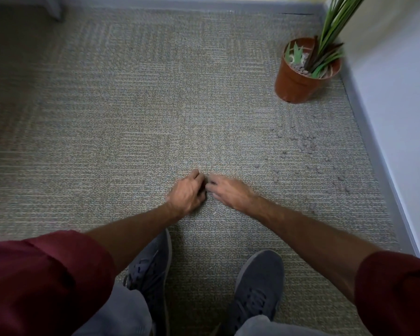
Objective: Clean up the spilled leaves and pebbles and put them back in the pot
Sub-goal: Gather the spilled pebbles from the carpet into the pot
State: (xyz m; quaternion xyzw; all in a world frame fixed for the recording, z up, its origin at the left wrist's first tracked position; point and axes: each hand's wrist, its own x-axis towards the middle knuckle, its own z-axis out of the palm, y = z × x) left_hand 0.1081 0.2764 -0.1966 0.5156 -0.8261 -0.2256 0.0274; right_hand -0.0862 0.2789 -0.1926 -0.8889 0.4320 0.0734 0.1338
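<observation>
A terracotta plastic pot (294, 83) stands upright on the carpet at the upper right, with green plant leaves (335, 27) rising from it and pebbles in its top. Several small grey-brown pebbles (306, 149) lie scattered on the carpet below the pot, toward the right wall. My left hand (188, 192) rests on the carpet at the centre, fingers curled inward; whether it holds pebbles is hidden. My right hand (228, 191) lies beside it, fingers stretched toward the left hand, fingertips almost touching it. Both hands are well left of the main pebble scatter.
A grey baseboard (374, 151) and white wall run along the right; another baseboard crosses the top. My two grey shoes (257, 284) stand on the carpet just below the hands. A furniture leg (55, 8) shows at the top left.
</observation>
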